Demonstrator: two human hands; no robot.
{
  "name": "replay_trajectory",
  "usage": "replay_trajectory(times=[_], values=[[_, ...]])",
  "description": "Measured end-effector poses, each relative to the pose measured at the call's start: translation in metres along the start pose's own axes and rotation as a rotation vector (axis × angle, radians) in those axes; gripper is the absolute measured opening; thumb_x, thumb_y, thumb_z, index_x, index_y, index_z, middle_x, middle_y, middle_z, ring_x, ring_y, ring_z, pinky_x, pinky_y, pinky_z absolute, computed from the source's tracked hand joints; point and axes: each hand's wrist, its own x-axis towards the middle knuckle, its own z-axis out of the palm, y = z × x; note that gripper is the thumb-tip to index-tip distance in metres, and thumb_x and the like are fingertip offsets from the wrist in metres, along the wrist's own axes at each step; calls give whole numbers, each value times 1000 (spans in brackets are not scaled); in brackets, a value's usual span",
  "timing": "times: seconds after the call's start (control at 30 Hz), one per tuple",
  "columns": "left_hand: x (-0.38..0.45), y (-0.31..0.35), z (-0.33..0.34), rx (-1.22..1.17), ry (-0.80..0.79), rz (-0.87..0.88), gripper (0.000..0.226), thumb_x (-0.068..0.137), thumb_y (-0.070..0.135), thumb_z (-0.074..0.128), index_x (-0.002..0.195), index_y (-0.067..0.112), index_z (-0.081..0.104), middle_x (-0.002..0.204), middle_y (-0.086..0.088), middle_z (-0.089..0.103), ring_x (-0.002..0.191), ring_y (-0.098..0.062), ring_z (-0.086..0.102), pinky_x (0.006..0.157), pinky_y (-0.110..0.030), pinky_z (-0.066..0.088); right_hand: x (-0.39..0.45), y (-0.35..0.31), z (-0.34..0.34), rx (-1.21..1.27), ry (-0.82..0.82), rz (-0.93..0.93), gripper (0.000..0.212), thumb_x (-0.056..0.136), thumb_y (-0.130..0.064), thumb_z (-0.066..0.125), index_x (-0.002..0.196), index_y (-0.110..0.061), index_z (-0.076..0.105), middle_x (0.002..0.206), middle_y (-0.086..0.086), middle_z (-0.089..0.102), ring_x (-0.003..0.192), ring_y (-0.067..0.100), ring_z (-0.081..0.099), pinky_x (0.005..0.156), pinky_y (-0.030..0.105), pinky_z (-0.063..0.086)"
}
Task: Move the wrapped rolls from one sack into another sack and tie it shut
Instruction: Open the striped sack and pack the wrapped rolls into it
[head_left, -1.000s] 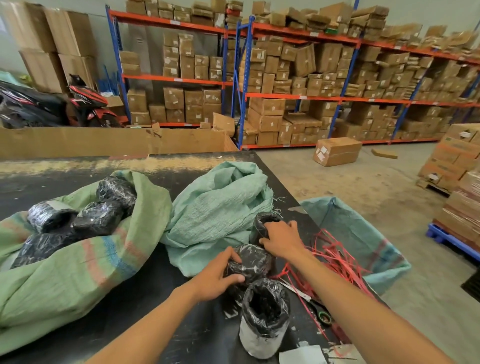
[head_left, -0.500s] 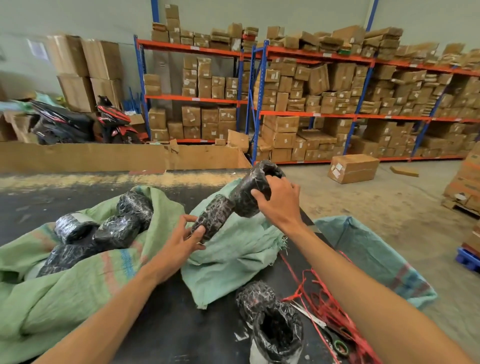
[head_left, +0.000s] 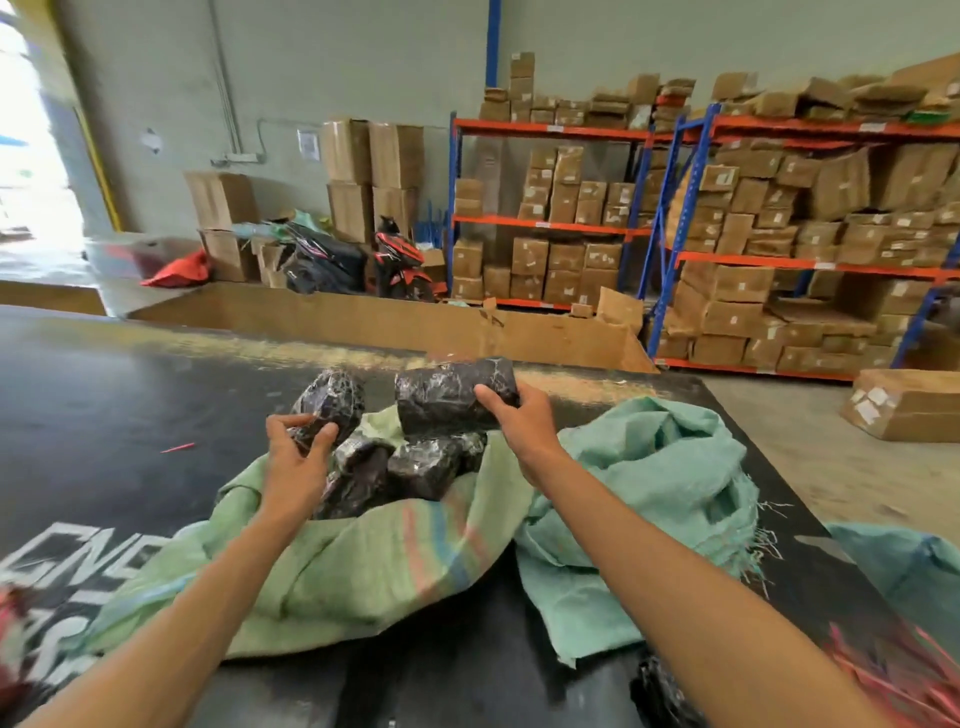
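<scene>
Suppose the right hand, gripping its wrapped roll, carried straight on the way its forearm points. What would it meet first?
Probably nothing near: past the right hand and its wrapped roll lies bare black table, then the cardboard wall. Depth is uncertain.

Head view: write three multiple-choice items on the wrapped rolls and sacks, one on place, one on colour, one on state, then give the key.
1. Where is the roll in the right hand?
A. above the striped green sack's mouth
B. on the floor
C. on a shelf

2. What colour is the crumpled sack right of the striped green sack?
A. red
B. teal green
C. white

3. What is the left hand doing?
A. lying flat on the table
B. tying a cord
C. gripping a black wrapped roll

Key: 1 A, the right-hand roll hangs over the rolls already in that sack. 2 B, its weave is plain teal green. 3 C, fingers curl round the left-hand roll.
</scene>
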Motion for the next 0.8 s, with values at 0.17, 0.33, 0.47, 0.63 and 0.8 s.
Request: replay_trajectory(times=[0.17, 0.33, 0.47, 0.63, 0.8], values=[[25, -29, -32, 405, 97, -154, 30, 91, 45, 63, 108, 26, 47, 109, -12, 62, 115, -39, 51, 94, -55, 32, 21, 12, 68, 26, -82, 127, 28, 91, -38, 69, 103, -13, 69, 97, 2, 69, 94, 19, 63, 83, 34, 45], [27, -69, -44, 649, -126, -138, 32, 81, 31, 76, 100, 34, 51, 111, 0, 51, 113, -33, 47, 92, -59, 41, 32, 27, 97, -169, -197, 266, 68, 95, -47, 60, 148, -10, 39, 148, 4, 44, 136, 28, 43, 110, 41, 38], [27, -75, -48, 455, -102, -148, 24, 73, 56, 64, 84, 35, 58, 101, -4, 54, 97, -29, 52, 92, -44, 46, 38, 43, 99, -305, -185, 304, 83, 88, -60, 59, 152, -12, 37, 149, 5, 45, 137, 29, 43, 113, 45, 34], [48, -77, -46, 349, 28, -292, 22, 79, 49, 63, 79, 29, 54, 89, -14, 63, 88, -38, 62, 82, -44, 47, 45, 57, 88, -571, -119, 342, 83, 76, -84, 50, 113, -12, 68, 147, 6, 35, 141, 38, 24, 113, 55, 16], [58, -66, -45, 269, 5, -559, 73, 79, 32, 78, 137, 18, 37, 134, -20, 47, 125, -39, 46, 103, -42, 39, 44, 58, 77, -808, -25, 285, 78, 58, -97, 48, 98, -32, 63, 149, 9, 26, 141, 40, 20, 115, 54, 14]])
